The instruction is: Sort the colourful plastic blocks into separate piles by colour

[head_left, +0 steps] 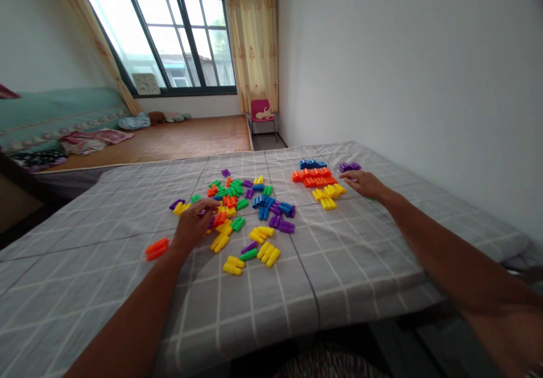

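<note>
Small glossy plastic pieces, tube-shaped and joined side by side, lay on a grey cloth [339, 253] with pale checks. The mixed spread of yellow, green, orange, blue and purple pieces [268, 253] was too crowded to count exactly. Four single-colour clusters lay to its right: one blue [313, 164], one orange [314, 177], one yellow [328, 195] and one purple [350, 167]. One orange piece [156, 249] sat apart, near the left forearm. The left hand [195, 219] curled over the mixed spread; the right hand [365, 184] reached beside the orange cluster. Whether either hand's fingers gripped a piece could not be told. One square clock [146, 84] stood by the window, its markings too small to read.
</note>
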`<state>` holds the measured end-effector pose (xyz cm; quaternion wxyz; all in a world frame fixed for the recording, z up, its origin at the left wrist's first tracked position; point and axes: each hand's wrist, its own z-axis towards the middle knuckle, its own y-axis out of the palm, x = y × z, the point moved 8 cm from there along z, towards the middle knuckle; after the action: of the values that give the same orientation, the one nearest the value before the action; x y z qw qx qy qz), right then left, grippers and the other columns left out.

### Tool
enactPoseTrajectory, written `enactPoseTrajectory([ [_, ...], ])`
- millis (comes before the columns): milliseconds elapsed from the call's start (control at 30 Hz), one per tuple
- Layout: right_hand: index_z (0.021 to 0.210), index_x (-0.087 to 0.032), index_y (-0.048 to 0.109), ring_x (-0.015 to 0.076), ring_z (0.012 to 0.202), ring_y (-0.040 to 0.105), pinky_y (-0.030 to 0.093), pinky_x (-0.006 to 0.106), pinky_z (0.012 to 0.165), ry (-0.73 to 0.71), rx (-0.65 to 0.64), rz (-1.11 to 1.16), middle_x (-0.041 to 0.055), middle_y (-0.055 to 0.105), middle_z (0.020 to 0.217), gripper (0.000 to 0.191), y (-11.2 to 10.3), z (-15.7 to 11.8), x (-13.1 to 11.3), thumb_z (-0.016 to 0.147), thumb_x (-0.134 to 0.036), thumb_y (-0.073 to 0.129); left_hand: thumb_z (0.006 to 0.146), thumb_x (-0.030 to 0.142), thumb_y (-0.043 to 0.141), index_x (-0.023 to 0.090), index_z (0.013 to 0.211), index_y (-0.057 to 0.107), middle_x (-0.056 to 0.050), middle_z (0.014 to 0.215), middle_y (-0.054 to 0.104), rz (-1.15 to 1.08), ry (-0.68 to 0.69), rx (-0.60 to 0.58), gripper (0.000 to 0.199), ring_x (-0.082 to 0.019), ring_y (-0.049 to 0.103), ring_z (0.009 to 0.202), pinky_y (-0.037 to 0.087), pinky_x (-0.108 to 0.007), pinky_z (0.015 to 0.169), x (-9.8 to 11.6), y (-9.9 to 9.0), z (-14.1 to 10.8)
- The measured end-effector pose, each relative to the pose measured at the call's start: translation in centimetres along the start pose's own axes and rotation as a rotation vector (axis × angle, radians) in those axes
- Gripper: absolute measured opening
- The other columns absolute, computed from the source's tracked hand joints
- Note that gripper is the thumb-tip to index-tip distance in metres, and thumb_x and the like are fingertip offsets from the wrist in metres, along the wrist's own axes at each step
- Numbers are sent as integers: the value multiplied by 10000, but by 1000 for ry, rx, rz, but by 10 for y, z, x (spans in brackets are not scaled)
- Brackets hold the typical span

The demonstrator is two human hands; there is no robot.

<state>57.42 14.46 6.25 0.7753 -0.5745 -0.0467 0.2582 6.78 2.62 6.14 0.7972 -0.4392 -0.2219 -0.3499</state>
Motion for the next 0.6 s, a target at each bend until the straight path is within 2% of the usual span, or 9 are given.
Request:
enactPoseTrajectory([
  [100,1073,-232,709,238,904,693,545,363,805,20,-75,-3,73,732,1044,309,19,-4,10,824,-266,528,794,298,497,203,884,700,-34,911,724,-21,-4,7,241,-171,675,818,560,-279,724,0,-1,0],
  [233,1079,-232,690,221,876,700,556,350,779,0,-102,31,70,730,1057,311,31,-8,8,802,-276,555,783,298,504,207,876,699,-29,908,729,-19,-8,8,235,-168,676,802,561,-274,717,0,-1,0],
  [467,1063,-215,681,199,808,706,558,332,763,-9,-143,47,77,719,1081,297,29,-17,4,799,-289,565,783,300,505,203,866,699,-29,908,732,-18,-5,13,232,-162,676,795,557,-259,696,4,-3,0],
  [600,1052,-224,696,214,824,699,553,357,778,-3,-55,20,76,728,1050,288,16,-16,-5,818,-311,550,778,301,506,211,855,703,-25,901,735,-18,-13,20,230,-166,679,799,562,-263,694,6,-4,0],
])
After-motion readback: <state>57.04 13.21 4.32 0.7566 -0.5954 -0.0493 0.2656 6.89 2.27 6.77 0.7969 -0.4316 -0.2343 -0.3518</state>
